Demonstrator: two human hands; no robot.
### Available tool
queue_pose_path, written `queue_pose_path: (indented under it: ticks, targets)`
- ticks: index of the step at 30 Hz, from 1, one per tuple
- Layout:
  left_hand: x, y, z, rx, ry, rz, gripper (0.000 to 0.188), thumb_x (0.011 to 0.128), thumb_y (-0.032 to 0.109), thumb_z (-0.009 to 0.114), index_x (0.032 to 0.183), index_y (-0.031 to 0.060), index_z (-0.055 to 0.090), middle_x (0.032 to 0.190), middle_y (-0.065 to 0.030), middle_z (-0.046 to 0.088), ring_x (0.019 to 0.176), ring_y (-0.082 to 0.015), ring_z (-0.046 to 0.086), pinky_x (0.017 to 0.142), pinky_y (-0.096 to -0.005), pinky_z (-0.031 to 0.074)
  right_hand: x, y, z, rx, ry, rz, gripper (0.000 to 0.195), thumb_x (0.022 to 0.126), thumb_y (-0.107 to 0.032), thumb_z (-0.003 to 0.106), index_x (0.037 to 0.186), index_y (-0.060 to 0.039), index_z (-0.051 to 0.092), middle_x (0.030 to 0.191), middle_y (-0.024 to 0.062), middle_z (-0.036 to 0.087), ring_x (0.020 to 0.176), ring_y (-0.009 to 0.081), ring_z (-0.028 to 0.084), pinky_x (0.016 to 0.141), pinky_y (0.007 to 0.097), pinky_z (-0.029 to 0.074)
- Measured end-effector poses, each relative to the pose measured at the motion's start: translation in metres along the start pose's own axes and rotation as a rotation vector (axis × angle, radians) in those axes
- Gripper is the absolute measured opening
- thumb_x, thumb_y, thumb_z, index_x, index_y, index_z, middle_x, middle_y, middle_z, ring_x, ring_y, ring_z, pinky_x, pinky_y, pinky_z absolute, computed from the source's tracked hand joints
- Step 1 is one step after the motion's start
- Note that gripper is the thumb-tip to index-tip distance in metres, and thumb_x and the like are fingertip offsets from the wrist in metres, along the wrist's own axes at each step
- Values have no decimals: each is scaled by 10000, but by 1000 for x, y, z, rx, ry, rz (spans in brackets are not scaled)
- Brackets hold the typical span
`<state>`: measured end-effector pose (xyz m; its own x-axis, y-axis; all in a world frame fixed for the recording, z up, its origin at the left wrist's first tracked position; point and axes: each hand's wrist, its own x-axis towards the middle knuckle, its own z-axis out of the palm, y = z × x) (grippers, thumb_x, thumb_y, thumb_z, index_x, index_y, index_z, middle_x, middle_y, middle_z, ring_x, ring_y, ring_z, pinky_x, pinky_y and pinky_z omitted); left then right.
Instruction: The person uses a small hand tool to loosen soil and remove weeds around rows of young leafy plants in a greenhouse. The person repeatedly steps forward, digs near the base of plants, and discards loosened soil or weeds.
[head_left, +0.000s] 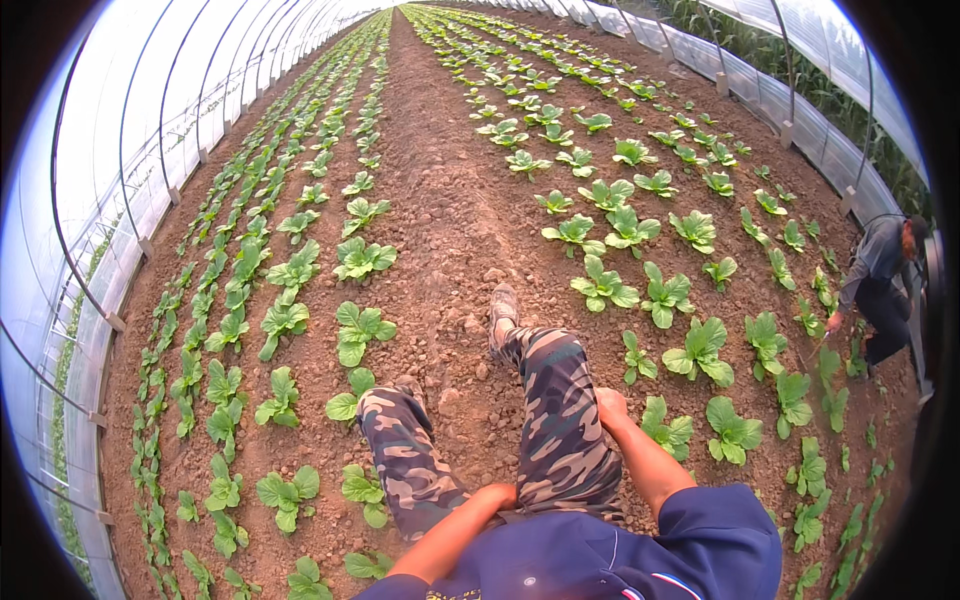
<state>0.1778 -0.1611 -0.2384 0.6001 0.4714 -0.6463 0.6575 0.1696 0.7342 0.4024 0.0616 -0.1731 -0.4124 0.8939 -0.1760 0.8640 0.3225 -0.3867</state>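
Note:
My left hand (498, 495) rests at the inner side of my thighs, against the camouflage trousers (562, 420); its fingers are mostly hidden. Beside the outer side of my right knee is my right hand (611, 405), partly covered by the trouser leg, so anything in it cannot be seen. My right shoe (504, 311) is planted forward on the bare soil path (442, 247). Leafy green seedlings grow on both sides, one plant (667, 427) close to my right forearm and another (361, 486) left of my left leg.
Long rows of seedlings (361, 259) run away inside a plastic-film tunnel greenhouse. Curved metal hoops (56, 172) rise along the left wall. A bent-over person (881, 277) works among the plants at far right, near the film side wall (817, 150).

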Motion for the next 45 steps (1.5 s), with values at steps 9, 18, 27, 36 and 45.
queue_pose_path:
  ticks: [9, 18, 27, 36, 45]
  targets:
    - [64, -91, 19, 301, -4, 97, 617, 874, 376, 539, 1429, 226, 314, 1421, -158, 378, 1248, -319, 422, 1003, -378, 351, 11, 4, -27, -161, -177, -67, 210, 741, -204, 572, 872, -62, 656, 958, 187, 655, 923, 351, 627, 767, 436, 512]
    - [46, -85, 17, 231, 168, 24, 660, 632, 327, 759, 1250, 222, 553, 1230, -139, 571, 1076, -294, 561, 881, -361, 434, -18, -17, -71, -435, -372, -121, 171, 695, -108, 587, 812, -66, 704, 872, 144, 688, 837, 309, 672, 668, 410, 539]
    - [-24, 56, -23, 155, 50, 147, 626, 863, 223, 534, 1432, 276, 278, 1365, -154, 436, 1189, -327, 444, 961, -390, 380, -38, 60, -32, -235, -328, 5, 177, 660, -85, 570, 799, -37, 666, 887, 199, 659, 862, 370, 640, 705, 438, 522]
    - [-43, 67, -22, 78, 4, 43, 683, 789, 100, 585, 1414, 207, 332, 1385, -138, 434, 1263, -308, 417, 1037, -373, 339, -105, 82, -49, -51, -287, 194, 328, 727, -78, 546, 1044, -93, 629, 1010, 177, 644, 964, 345, 611, 803, 447, 491]
    - [-10, -22, 10, 35, -68, -13, 717, 735, 201, 694, 1385, 180, 391, 1393, -133, 401, 1257, -283, 400, 1018, -384, 349, -61, 84, -79, -185, -256, 250, 253, 725, -80, 545, 952, -43, 651, 924, 220, 640, 901, 381, 612, 775, 463, 483]
